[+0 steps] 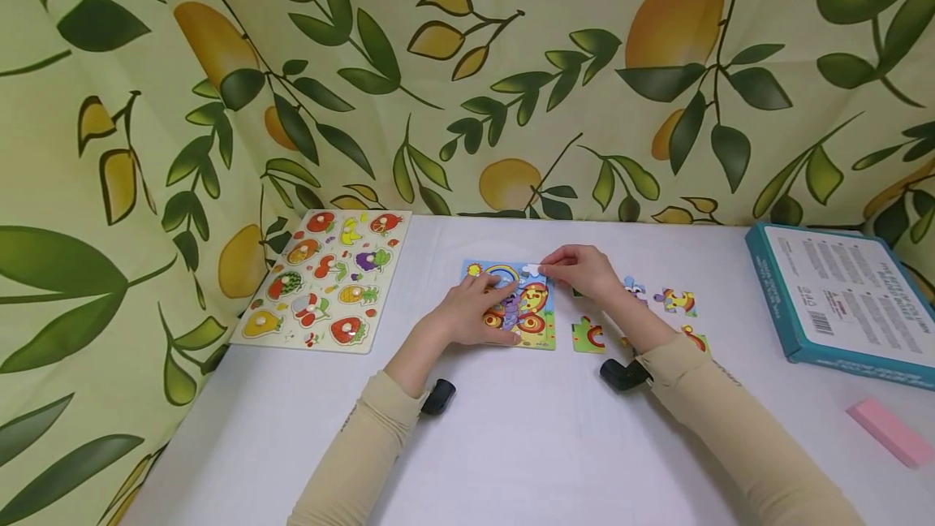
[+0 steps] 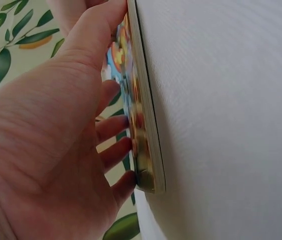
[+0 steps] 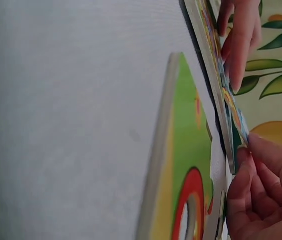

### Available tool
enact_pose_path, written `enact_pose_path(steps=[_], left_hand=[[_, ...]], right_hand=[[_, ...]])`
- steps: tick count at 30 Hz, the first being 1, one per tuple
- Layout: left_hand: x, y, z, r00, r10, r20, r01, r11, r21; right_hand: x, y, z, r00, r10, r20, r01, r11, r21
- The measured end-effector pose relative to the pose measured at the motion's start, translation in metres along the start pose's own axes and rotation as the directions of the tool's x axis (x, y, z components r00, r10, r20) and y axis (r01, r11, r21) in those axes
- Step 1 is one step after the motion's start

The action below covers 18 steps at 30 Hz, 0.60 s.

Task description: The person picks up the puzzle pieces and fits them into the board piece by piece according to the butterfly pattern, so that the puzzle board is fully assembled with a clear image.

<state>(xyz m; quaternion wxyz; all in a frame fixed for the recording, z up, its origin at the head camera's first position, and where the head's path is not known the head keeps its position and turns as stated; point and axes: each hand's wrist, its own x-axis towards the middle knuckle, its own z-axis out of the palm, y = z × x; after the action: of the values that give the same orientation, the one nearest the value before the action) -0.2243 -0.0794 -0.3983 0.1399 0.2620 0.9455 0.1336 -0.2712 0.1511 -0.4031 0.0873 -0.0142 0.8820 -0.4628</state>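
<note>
A butterfly jigsaw puzzle [image 1: 538, 331] lies on the table in a thin, flat frame. Over its left part rests my left hand [image 1: 471, 311], fingers spread; the left wrist view shows several fingertips [image 2: 126, 180] touching the picture surface. At the puzzle's upper right corner my right hand [image 1: 588, 273] pinches a jigsaw piece [image 3: 241, 126] between thumb and fingers, its edge tilted up from the frame. Right of the frame lie loose pieces, among them a green one with a red arc [image 1: 588, 337] and a butterfly-wing one [image 1: 679, 301]. My right forearm partly covers others.
At the left lies a fruit peg board [image 1: 332, 282]. A teal-edged box [image 1: 840, 295] stands at the right, with a pink block [image 1: 889, 433] in front of it. Behind the white table [image 1: 511, 445] hangs a leaf-and-fruit patterned curtain [image 1: 467, 104].
</note>
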Motion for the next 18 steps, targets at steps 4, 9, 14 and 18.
enact_pose_path(steps=[4,9,14,18], left_hand=[[-0.0001,0.0009,0.0002,1.0,0.002,0.003,-0.002,1.0,0.02],[0.0,0.002,0.0003,1.0,-0.001,0.003,0.001,0.999,0.042],[0.0002,0.0031,-0.0004,1.0,-0.001,0.006,0.001,0.999,0.051],[0.0002,0.0036,-0.0008,1.0,-0.008,0.012,0.008,0.999,0.052]], right_hand=[[0.0028,0.0015,0.0017,1.0,-0.022,-0.001,0.022,0.998,-0.066],[0.0061,0.0009,0.0036,0.999,-0.04,0.009,0.041,0.992,-0.122],[0.0066,-0.0022,0.0047,0.999,-0.041,0.013,0.043,0.988,-0.151],[0.0072,-0.0039,0.0058,0.999,-0.037,0.012,0.039,0.986,-0.162]])
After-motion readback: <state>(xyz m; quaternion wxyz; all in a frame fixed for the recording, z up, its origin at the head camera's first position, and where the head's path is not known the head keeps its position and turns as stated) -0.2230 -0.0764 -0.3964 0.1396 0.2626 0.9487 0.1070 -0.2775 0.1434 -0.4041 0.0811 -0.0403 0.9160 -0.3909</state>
